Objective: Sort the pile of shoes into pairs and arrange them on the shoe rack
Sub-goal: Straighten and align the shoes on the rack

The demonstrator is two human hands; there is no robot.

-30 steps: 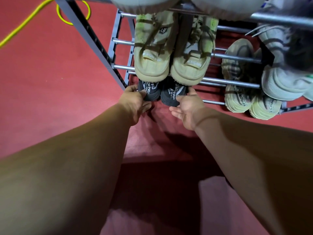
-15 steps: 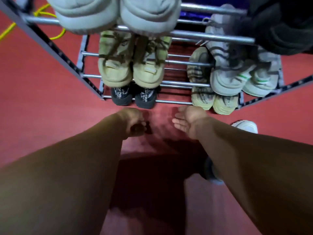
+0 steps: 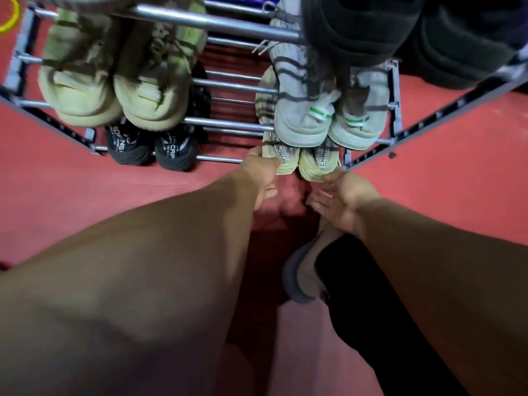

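Shoe rack (image 3: 228, 24): qty 1.
Shoes on rack, by type:
- black shoes (image 3: 128, 144) w/ white lettering, lower left: 2
- cream shoes (image 3: 83, 101) w/ laces, upper left: 2
- grey shoes (image 3: 300, 121) w/ green tabs, ctr right: 2
- striped shoes (image 3: 280, 155) w/ printed heels, ctr: 2
- dark fuzzy shoes (image 3: 357, 32), upper right: approx. 2, cropped by frame edge

Off rack: worn shoe (image 3: 305, 275), lower ctr: 1.
Hands: 2, i.e. left hand (image 3: 261, 172) and right hand (image 3: 340, 198).
Yellow cable (image 3: 10, 21), upper left corner: 1.

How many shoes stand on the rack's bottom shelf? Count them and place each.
4. Black sneaker at far left, second black sneaker beside it; pale yellow sneaker by the left hand, second pale yellow sneaker to its right. The shelf above may hide more.
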